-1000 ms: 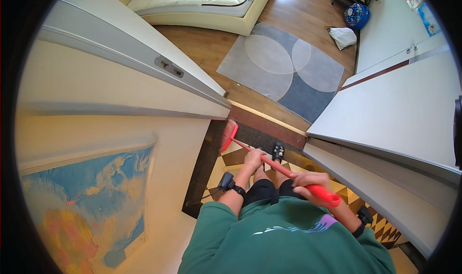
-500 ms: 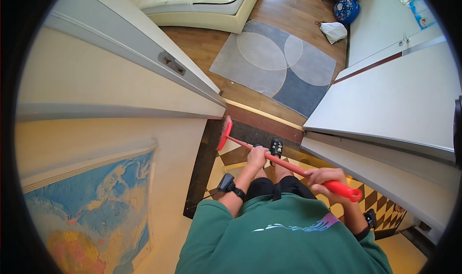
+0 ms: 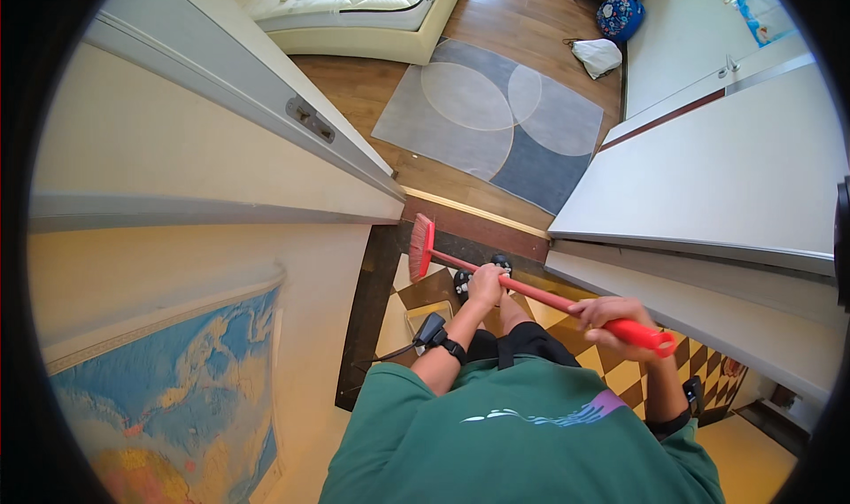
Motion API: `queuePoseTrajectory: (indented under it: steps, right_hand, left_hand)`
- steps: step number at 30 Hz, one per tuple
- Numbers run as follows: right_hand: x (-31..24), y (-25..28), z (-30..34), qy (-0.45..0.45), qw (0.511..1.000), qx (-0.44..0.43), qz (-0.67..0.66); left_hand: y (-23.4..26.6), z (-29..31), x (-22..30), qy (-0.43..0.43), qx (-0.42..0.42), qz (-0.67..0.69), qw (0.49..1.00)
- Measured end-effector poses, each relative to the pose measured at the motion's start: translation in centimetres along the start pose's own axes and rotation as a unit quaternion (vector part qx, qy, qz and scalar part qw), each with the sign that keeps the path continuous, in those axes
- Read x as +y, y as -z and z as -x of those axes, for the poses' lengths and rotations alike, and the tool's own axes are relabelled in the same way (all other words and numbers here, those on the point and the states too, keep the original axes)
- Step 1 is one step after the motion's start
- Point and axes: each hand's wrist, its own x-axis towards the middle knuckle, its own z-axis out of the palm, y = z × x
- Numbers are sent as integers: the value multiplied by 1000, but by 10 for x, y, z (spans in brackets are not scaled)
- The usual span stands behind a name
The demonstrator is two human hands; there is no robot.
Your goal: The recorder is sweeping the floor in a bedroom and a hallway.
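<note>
A red broom [image 3: 540,295] slants across in front of my body. Its bristled head is at the left, by the doorway's dark border, and its thick handle end is at the right. My left hand [image 3: 485,284] is closed round the shaft not far from the head. Higher on the handle, my right hand [image 3: 613,318] grips near the thick end. The bristles face left beside the dark threshold strip [image 3: 478,223]; whether they touch the floor I cannot tell. Behind my left forearm, a pale tray-like thing [image 3: 416,320] is partly hidden on the checkered floor.
A white door [image 3: 708,163] stands at the right, a door frame [image 3: 310,119] at the left. Past the threshold lies a grey rug [image 3: 469,106], with a bed [image 3: 372,44] behind it and a white bag [image 3: 598,57] near the wall. A map [image 3: 177,380] hangs at the left.
The broom's head has turned so its bristles show more, and both hands have shifted slightly right with the handle. My feet have changed position, and the pale tray-like thing shows more.
</note>
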Motion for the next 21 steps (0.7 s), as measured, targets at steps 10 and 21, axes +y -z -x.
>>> queuePoseTrajectory:
  steps: [10, 21]
  right_hand:
    - [24, -20, -68, 36, 957, 230, -176]
    - [-19, 11, -60, 141, 957, 195, -163]
  left_hand:
    - [36, -54, -1, -60, 75, -2, 995]
    - [56, -87, 34, -123, 46, -1, 991]
